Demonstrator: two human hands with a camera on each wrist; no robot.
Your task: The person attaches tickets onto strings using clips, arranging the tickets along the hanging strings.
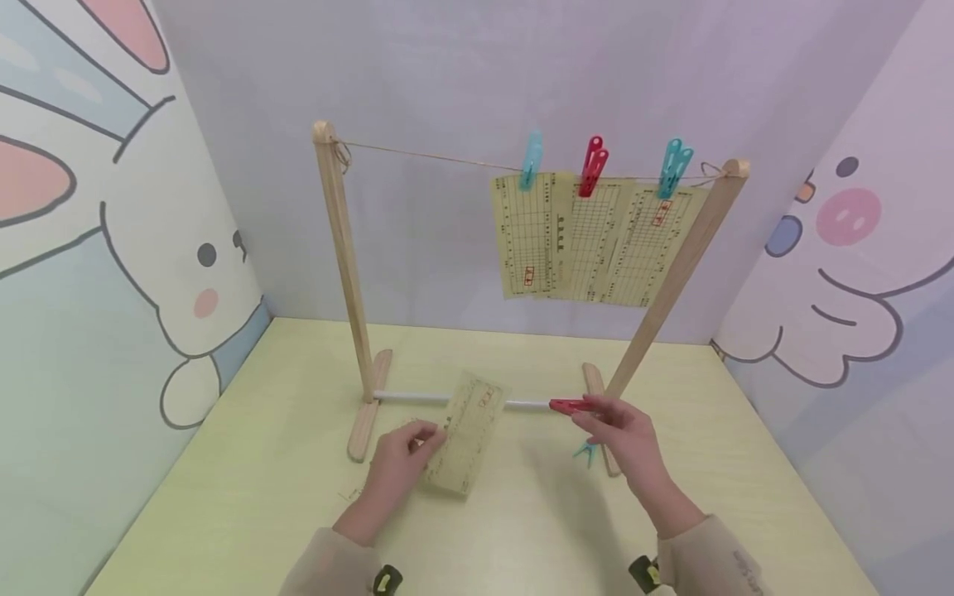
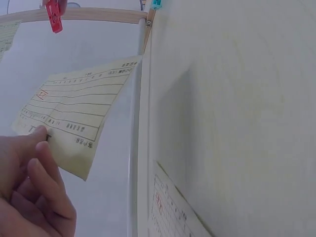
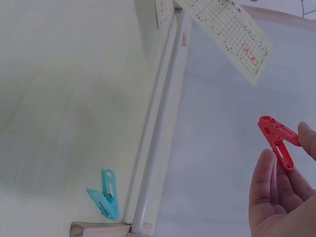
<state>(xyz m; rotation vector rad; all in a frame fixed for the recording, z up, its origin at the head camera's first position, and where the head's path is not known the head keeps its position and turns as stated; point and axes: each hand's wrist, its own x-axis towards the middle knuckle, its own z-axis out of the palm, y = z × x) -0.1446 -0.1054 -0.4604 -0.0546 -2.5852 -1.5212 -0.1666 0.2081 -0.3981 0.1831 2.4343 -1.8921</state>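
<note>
My left hand [image 1: 402, 455] pinches a yellowish printed paper slip [image 1: 469, 434] by its left long edge, holding it up in front of the rack's white crossbar [image 1: 402, 397]. The slip carries a red stamp, also visible in the left wrist view. In my right hand [image 1: 622, 430], thumb and fingers grip a red clothespin [image 3: 276, 138] by its handles, near the right post. Three slips [image 1: 589, 240] hang overlapping from the string, under a light blue clothespin [image 1: 532, 161], a red clothespin [image 1: 594, 167] and a teal clothespin [image 1: 674, 169].
A wooden rack with a left post [image 1: 343, 257] and right post [image 1: 678, 273] holds the string [image 1: 425, 155]. On the table lies a teal clothespin [image 3: 104, 197] by the right foot. Another slip [image 2: 173, 207] lies beneath my left hand. Walls with cartoon animals stand around.
</note>
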